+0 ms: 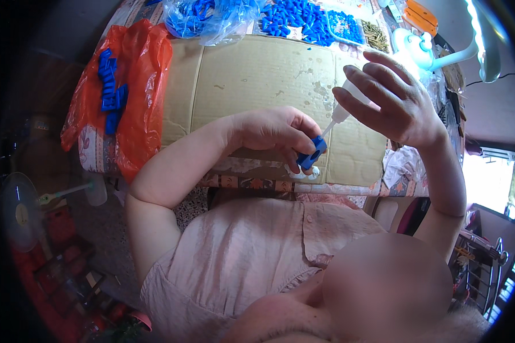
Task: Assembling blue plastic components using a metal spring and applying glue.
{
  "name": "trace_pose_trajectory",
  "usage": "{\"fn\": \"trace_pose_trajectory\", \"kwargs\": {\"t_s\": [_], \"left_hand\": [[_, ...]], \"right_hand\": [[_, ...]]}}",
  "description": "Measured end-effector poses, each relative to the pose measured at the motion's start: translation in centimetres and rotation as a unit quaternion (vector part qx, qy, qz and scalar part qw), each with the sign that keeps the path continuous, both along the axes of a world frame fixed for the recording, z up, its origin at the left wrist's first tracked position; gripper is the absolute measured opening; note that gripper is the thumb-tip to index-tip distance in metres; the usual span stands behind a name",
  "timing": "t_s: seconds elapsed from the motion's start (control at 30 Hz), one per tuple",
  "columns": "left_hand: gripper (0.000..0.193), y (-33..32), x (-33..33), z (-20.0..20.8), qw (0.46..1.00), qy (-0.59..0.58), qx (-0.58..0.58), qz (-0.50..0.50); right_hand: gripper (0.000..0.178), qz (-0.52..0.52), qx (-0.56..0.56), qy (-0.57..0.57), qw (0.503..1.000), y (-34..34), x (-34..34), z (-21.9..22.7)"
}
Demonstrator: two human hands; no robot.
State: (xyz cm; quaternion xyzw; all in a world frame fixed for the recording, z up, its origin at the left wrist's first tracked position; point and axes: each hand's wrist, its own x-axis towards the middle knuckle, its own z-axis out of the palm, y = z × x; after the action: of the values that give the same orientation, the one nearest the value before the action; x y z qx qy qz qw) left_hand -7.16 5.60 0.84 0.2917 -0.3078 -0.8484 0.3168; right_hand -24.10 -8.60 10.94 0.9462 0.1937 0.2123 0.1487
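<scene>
My left hand (277, 134) is closed on a small blue plastic piece (312, 153) with a rounded hole in it, held low over the cardboard near the table's front edge. In my right hand (392, 97) is a white squeeze bottle (341, 113) with a thin nozzle; the fingers and palm cover part of it. The nozzle points down and left, its tip at the top of the blue piece. Whether the tip goes into the piece or only touches it, I cannot tell.
A flattened cardboard sheet (252, 80) covers the middle of the table. Left lies an orange-red plastic bag (146, 86) with blue blocks (113, 98). Along the back are a pile of blue pieces (303, 23), a clear tray (346, 28), brass-coloured pins (375, 35) and a lit lamp (415, 48).
</scene>
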Motion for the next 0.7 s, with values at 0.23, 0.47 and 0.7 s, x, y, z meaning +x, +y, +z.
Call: {"fn": "trace_pose_trajectory", "kwargs": {"t_s": [0.23, 0.47, 0.7], "left_hand": [[0.026, 0.01, -0.02, -0.18, 1.0, 0.005, 0.0, 0.0], [0.028, -0.07, 0.09, -0.11, 1.0, -0.002, -0.01, -0.004], [0.028, -0.12, 0.11, -0.4, 1.0, 0.012, -0.013, -0.008]], "right_hand": [[0.032, -0.003, 0.009, -0.002, 1.0, 0.03, -0.19, -0.34], [0.027, 0.006, -0.001, -0.031, 1.0, 0.45, -0.13, -0.15], [0.031, 0.005, -0.015, -0.035, 0.999, 0.32, -0.23, -0.3]]}}
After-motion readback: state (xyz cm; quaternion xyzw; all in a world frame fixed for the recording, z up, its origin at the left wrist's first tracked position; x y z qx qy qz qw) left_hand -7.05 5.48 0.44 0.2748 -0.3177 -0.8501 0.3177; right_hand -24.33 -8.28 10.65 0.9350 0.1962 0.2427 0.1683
